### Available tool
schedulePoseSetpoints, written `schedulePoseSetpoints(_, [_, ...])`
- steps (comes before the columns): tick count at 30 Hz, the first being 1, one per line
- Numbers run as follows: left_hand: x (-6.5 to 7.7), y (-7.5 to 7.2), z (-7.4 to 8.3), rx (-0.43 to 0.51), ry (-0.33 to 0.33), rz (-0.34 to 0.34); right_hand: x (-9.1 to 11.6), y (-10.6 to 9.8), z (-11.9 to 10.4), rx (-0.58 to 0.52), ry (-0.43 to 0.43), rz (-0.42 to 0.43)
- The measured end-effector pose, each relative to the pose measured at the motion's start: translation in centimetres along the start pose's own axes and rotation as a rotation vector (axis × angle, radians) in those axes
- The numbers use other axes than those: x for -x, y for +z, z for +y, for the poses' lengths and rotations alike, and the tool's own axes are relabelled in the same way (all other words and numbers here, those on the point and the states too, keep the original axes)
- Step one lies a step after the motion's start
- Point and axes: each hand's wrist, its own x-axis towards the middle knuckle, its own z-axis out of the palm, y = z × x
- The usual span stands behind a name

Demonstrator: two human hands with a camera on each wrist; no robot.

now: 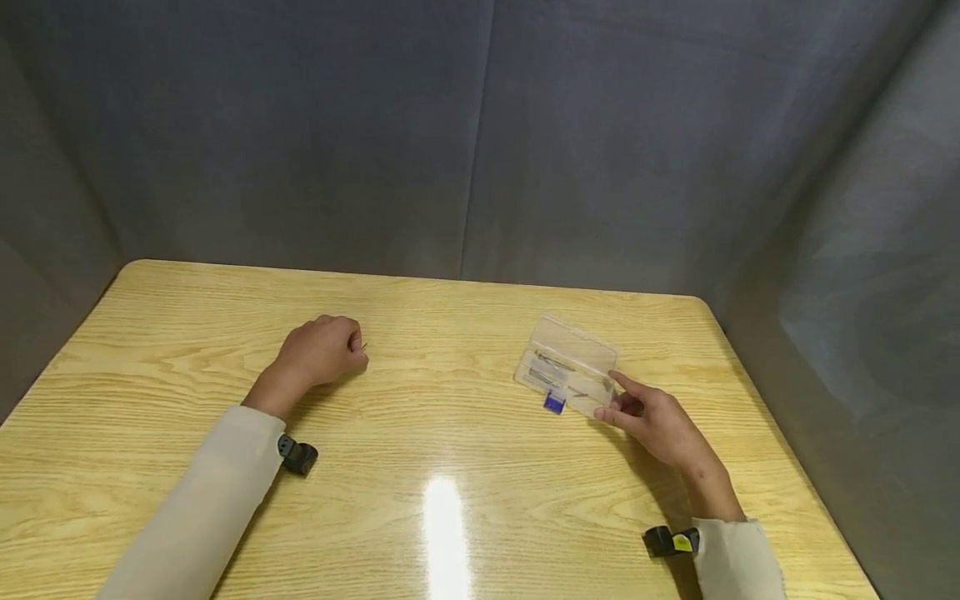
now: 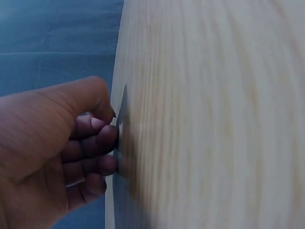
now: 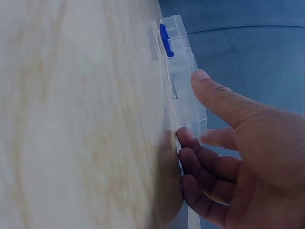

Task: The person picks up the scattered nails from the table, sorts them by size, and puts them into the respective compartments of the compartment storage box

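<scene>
A clear plastic compartment box (image 1: pixel 573 343) lies on the right half of the table, with several thin metal pieces (image 1: pixel 553 361) inside. A blue latch (image 1: pixel 554 402) juts from its near edge. My right hand (image 1: pixel 656 421) grips the box's right end, thumb at the near corner and index finger at the right edge; the right wrist view shows the other fingers (image 3: pixel 190 162) curled low beside it. Far to the left, my left hand (image 1: pixel 322 350) is low over the table, pinching a tiny thin dark piece (image 2: pixel 114 114) between thumb and index finger. Most of that piece is hidden.
The wood-grain table (image 1: pixel 450 417) ends at a dark grey cloth (image 1: pixel 375 150) at the back, with more cloth at both sides. Each wrist wears a small black camera (image 1: pixel 298 456). A bright light reflection lies near the front middle.
</scene>
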Motion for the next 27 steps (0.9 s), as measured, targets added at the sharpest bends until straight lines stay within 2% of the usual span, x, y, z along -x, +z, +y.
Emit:
schedulePoseSetpoints(5, [0.2,0.1,-0.2,0.029,0.017,0.052,0.1,0.1,-0.2,-0.013,-0.01,-0.002])
schedulePoseSetpoints(11, [-0.1,0.2,0.4,0.059,0.065,0.101,0.4,0.1,-0.2,0.004,-0.009,0.005])
schedulePoseSetpoints(20, [-0.2,0.4,0.6,0.062,0.127,0.101,0.0,-0.1,-0.3,-0.003,-0.008,0.005])
schedulePoseSetpoints(27, [-0.2,0.9,1.3,0.102,0.183,0.092,0.0,-0.1,-0.3,-0.011,-0.014,-0.004])
